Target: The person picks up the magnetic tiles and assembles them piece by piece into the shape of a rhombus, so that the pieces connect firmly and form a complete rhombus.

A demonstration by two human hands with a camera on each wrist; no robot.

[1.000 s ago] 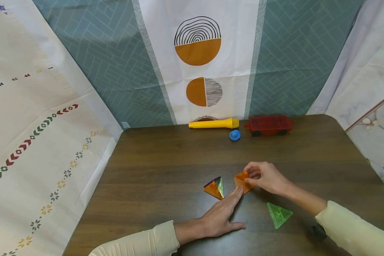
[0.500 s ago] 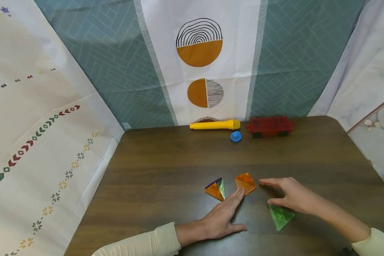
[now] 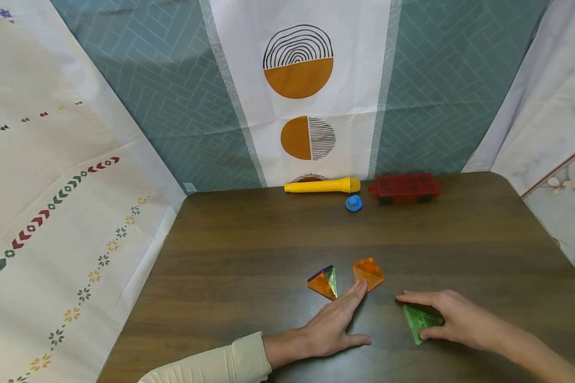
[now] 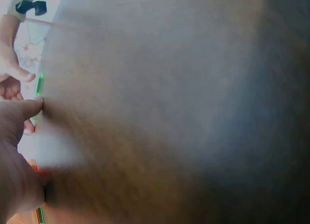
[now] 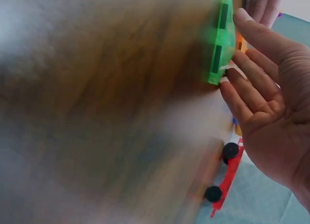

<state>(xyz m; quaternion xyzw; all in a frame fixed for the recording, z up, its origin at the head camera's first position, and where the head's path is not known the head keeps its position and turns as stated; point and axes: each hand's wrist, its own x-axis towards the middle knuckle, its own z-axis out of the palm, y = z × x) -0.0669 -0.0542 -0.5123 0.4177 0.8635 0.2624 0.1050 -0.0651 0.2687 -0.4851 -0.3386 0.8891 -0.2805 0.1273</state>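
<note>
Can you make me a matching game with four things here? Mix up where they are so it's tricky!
Things:
1. Green triangle
2. Red wagon
3. Left hand
4. Small blue toy

Places:
A. Fingertips at the all-orange piece
B. Just in front of the yellow toy
C. Nearest to the right hand
D. At the table's back edge, on black wheels

Pairs: 1-C, 2-D, 3-A, 4-B

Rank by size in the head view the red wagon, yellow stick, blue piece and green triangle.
1. Red wagon
2. Yellow stick and green triangle, unranked: the triangle lies nearer the camera, partly covered by the right hand
3. Blue piece, smallest
</note>
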